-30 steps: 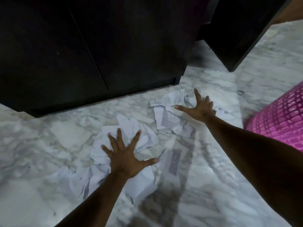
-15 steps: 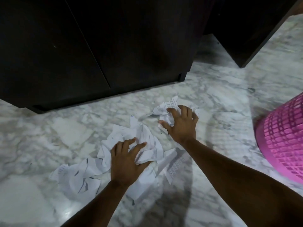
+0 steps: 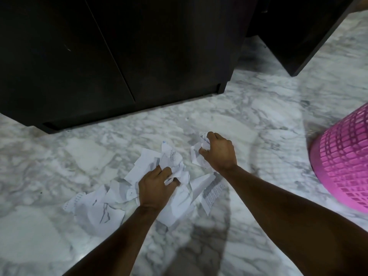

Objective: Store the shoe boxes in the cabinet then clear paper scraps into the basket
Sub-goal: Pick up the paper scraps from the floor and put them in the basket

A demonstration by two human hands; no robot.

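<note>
Crumpled white paper scraps [image 3: 103, 208] lie in a heap on the marble floor in front of me. My left hand [image 3: 154, 186] is closed on a bunch of them near the heap's middle. My right hand [image 3: 218, 151] grips a smaller wad of paper [image 3: 203, 144] just right of the heap. A pink mesh basket [image 3: 342, 162] stands at the right edge, an arm's length from my right hand. The dark cabinet [image 3: 119, 48] fills the top of the view with its doors closed. No shoe boxes are in view.
A second dark furniture piece [image 3: 304, 32] stands at the upper right, with a gap of marble floor [image 3: 258, 100] between it and the cabinet. One printed strip of paper [image 3: 212, 191] lies flat under my right forearm.
Both hands went from spread flat over the scraps to closed fists gripping paper. The two paper patches have been pulled together toward me into one heap.
</note>
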